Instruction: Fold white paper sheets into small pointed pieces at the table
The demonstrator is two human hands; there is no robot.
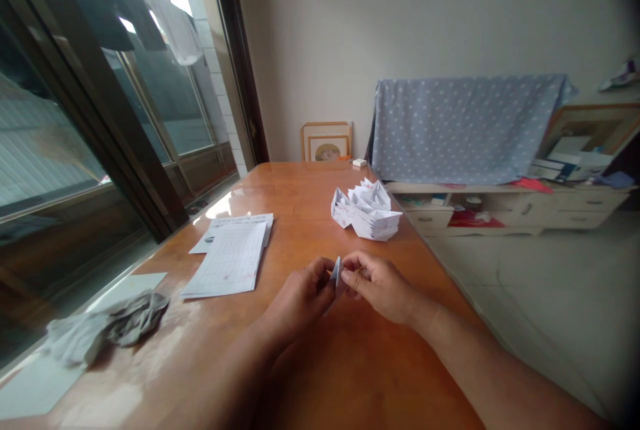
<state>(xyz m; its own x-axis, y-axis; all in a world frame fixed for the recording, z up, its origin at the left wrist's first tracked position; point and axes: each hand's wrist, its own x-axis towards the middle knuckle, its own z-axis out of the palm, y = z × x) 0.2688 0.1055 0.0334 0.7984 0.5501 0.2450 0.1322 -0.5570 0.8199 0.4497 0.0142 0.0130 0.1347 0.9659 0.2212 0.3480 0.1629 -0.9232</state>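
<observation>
A small folded piece of paper (338,270) stands on edge between my hands, over the near middle of the wooden table (300,243). My left hand (307,290) pinches it from the left side, fingers curled. From the right, my right hand (377,283) grips the same paper between thumb and fingers. Much of the paper is hidden by the fingers. Just beyond my right hand sits a cluster of nested, folded white paper pieces (373,213) with pointed tips. A stack of printed paper sheets (227,260) lies to the left of my hands.
A crumpled grey cloth (137,317) and pale sheets (40,387) lie at the table's left edge. At the far end is a small white box (359,163). Framed pictures (326,140) lean on the wall. A low white cabinet (540,210) stands right, beside a dotted blue cloth (465,127).
</observation>
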